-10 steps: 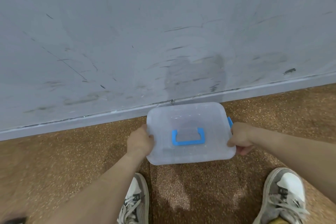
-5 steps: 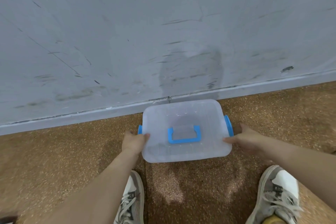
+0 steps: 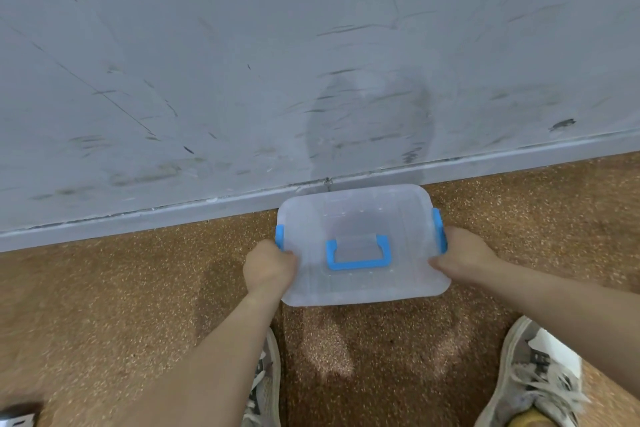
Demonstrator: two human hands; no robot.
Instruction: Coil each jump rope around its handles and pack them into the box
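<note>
Translucent plastic makes up the box (image 3: pixel 363 218), a rounded rectangle with its lid on, seen from above at the far edge of the floor (image 3: pixel 121 288), where the brown speckled surface meets the skirting (image 3: pixel 138 218) of a scuffed grey wall (image 3: pixel 242 62). The box's far long side lies along the skirting and overlaps it in this view. Whether the box rests on the floor or is lifted off it cannot be told. A blue carry handle (image 3: pixel 358 264) lies flat in the middle of the lid, and a blue latch sits on each short side, the left latch (image 3: pixel 280 236) and the right latch (image 3: pixel 438 229). What is inside cannot be made out through the cloudy plastic. The left hand (image 3: pixel 268 269) grips the box's left short side just in front of the left latch, its fingers curled tight over the lid's edge. The right hand (image 3: pixel 464 253) grips the right short side beside the right latch, thumb on top of the lid's edge and the other fingers wrapped round out of sight below. Both forearms reach in from the near edge of the view. Two worn grey-and-white shoes stand on the floor nearer the person, the left shoe (image 3: pixel 263 385) under the left forearm and the right shoe (image 3: pixel 533 374) toward the near right corner, both apart from the box. A small dark object (image 3: pixel 17 416) in the near left corner is too blurred to identify.
</note>
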